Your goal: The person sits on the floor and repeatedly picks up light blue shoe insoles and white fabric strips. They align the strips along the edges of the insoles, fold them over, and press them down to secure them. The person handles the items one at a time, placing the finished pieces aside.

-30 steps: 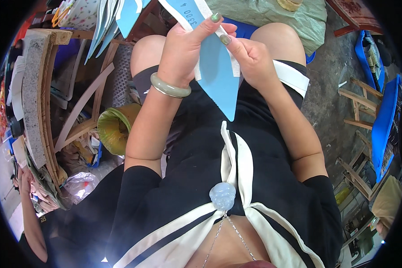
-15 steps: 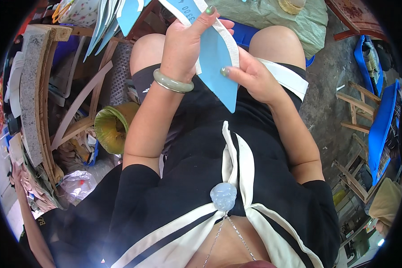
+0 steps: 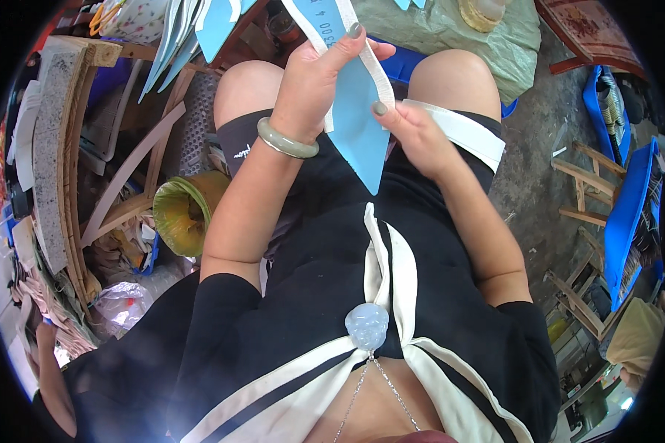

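A light blue pointed piece [image 3: 357, 151], flat and sheet-like with white strips along its edges, is held over my lap, its tip toward me. My left hand [image 3: 310, 85], with a bangle on the wrist, is closed around its left side, thumb on top by the right-hand white strip [image 3: 377, 77]. At the lower end of that strip, my right hand [image 3: 421, 140] pinches the piece's right edge between thumb and fingers. The fingers beneath the piece are mostly hidden. Some marks show on its far part.
More blue pieces with white edging [image 3: 218, 33] hang at the upper left. A yellow-green lined bin [image 3: 188, 214] stands left of my legs, near a wooden frame [image 3: 74, 170]. Blue trays [image 3: 628, 221] and wooden stools are at right. Another person's arm [image 3: 55, 380] shows at lower left.
The blue piece's tip has shifted slightly left and toward me. My right thumb has moved up onto the end of the white strip. The other person's arm at lower left has moved.
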